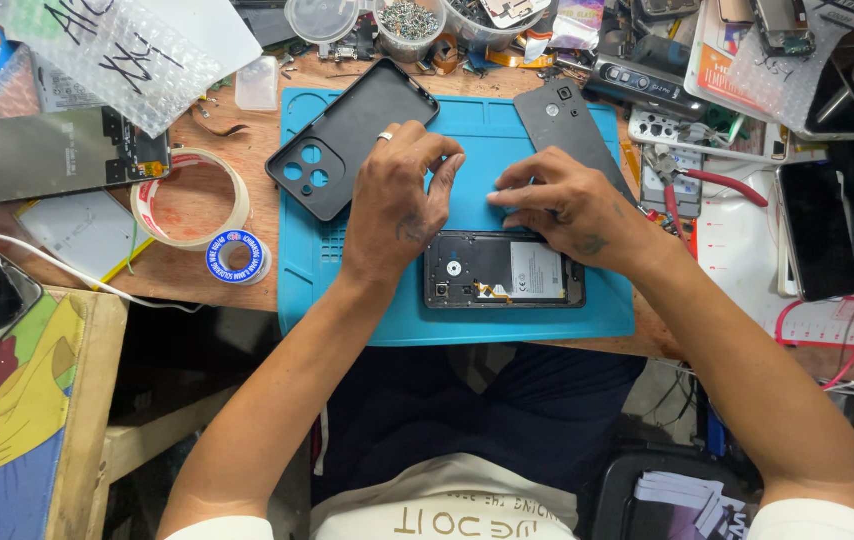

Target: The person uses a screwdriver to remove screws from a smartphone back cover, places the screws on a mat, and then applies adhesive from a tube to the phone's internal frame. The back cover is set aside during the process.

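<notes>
An opened phone (503, 271) lies back-up on the blue work mat (467, 140), its battery and boards exposed. My left hand (395, 200), with a ring on one finger, hovers just above the phone's left end with fingers curled. My right hand (559, 205) sits above the phone's right end and pinches a small pale piece at its fingertips; what the piece is I cannot tell. The two hands' fingertips nearly meet over the mat. A black phone case (347, 135) and a dark back cover (569, 125) lie on the mat behind the hands.
A roll of clear tape (192, 198) and a small blue solder spool (234, 256) lie left of the mat. Red-handled pliers (707, 180), several phones and parts trays crowd the right and back. A grey panel (57, 152) lies at far left.
</notes>
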